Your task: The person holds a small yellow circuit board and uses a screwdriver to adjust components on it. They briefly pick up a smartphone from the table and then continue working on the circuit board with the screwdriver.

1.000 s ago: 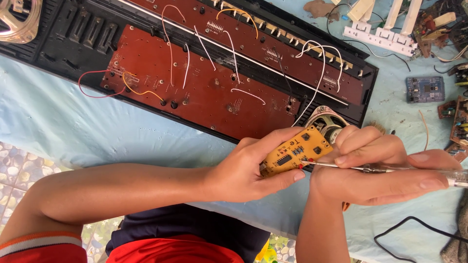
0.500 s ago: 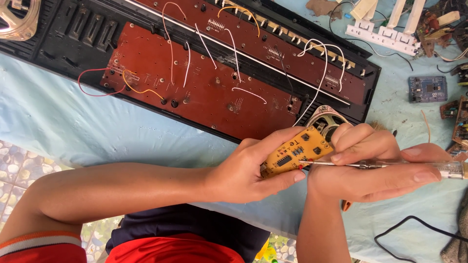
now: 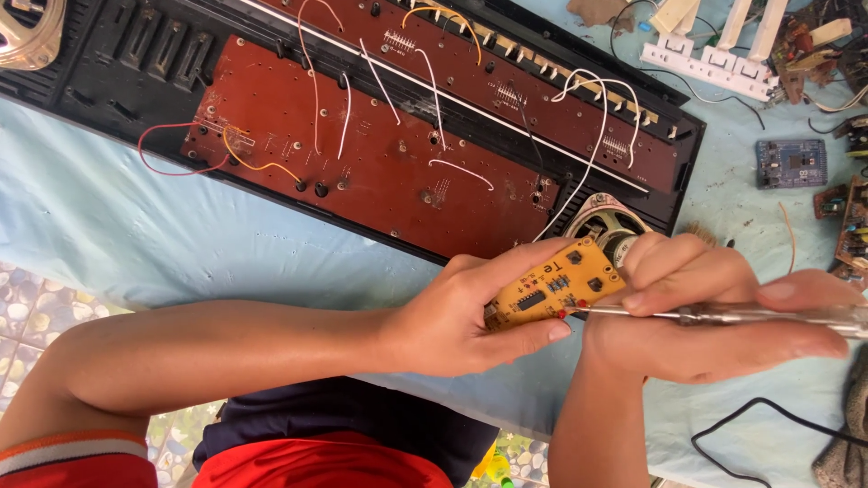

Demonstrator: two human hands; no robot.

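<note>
Two hands meet near the desk's right edge: the left hand (image 3: pixel 457 316) pinches a small yellow circuit board (image 3: pixel 551 285) steady (fingers closed on its rim) so the right hand (image 3: pixel 705 312), wrapped around a screwdriver (image 3: pixel 723 314), can press its tip there.

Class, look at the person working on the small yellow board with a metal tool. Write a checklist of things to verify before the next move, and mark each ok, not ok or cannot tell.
1. Left hand grips the yellow board firmly: ok.
2. Tool tip meets the board's lower edge: ok.
3. Right hand holds the tool along its shaft: ok.
4. Fingers clear of the tip: not ok, left thumb lies close.
5. Tip hot: cannot tell.
6. Open keyboard wires clear of the hands: ok.
</note>
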